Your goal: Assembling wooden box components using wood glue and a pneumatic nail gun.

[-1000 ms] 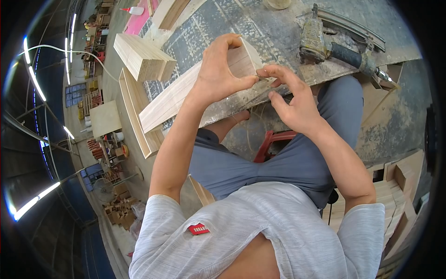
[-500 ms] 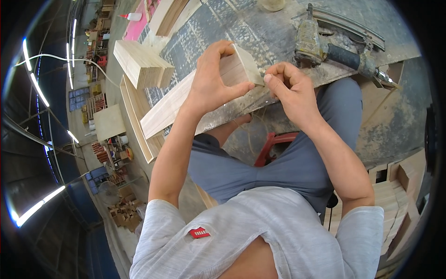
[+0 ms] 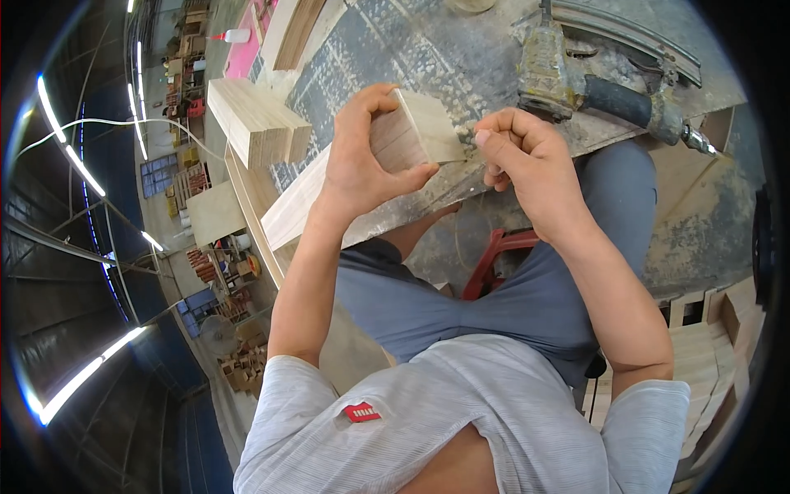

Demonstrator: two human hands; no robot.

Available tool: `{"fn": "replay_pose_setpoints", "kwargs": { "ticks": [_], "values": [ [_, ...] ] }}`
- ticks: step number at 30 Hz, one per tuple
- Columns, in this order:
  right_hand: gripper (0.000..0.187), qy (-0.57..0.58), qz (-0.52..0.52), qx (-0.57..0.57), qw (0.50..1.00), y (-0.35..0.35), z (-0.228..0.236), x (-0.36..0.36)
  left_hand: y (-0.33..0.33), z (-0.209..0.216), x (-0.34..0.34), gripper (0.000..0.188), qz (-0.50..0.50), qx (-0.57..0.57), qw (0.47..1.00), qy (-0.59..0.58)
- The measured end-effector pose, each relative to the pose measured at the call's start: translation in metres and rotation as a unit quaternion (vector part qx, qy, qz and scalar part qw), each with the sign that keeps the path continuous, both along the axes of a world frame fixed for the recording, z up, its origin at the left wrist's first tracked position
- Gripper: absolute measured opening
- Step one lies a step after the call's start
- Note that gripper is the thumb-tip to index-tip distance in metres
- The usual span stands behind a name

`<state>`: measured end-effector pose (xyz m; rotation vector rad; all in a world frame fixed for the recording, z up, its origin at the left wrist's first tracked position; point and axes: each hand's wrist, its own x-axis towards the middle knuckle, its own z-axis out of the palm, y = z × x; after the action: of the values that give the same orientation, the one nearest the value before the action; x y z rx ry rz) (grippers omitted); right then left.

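Over bench (image 3: 370, 58), left hand (image 3: 360, 156), arched, grips wooden piece (image 3: 432, 128); right hand (image 3: 535, 165), fingers pinched, contents unclear.

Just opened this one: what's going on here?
A person's left hand grips a long, pale wooden piece near its squared end, above a grey, blotchy worktable. The right hand is just off that end, thumb and fingertips pinched together; whether it holds anything small can't be made out. A worn metal nail gun with a black handle lies untouched to the right, and a stack of pale wooden boards sits to the left.
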<state>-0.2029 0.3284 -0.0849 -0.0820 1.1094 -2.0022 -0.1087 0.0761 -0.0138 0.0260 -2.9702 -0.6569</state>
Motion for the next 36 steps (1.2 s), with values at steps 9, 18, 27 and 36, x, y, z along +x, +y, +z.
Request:
{"fn": "replay_pose_setpoints", "kwargs": {
  "ticks": [9,18,27,36],
  "values": [
    [0.02,0.004,0.009,0.009,1.0,-0.003,-0.002,0.0,-0.002,-0.001,0.0,0.094,-0.009,0.008,1.0,0.02],
    [0.022,0.048,0.035,0.072,0.996,-0.018,-0.01,0.007,-0.005,0.003,0.001,0.083,-0.013,0.001,1.0,0.011],
    [0.02,0.102,0.048,0.114,0.987,-0.029,-0.014,0.006,-0.002,0.007,-0.004,0.078,-0.029,0.007,0.999,0.036],
    [0.019,0.269,-0.007,0.137,0.953,-0.003,-0.006,0.014,-0.004,0.003,-0.001,0.082,-0.016,0.019,0.998,0.062]
  ]
}}
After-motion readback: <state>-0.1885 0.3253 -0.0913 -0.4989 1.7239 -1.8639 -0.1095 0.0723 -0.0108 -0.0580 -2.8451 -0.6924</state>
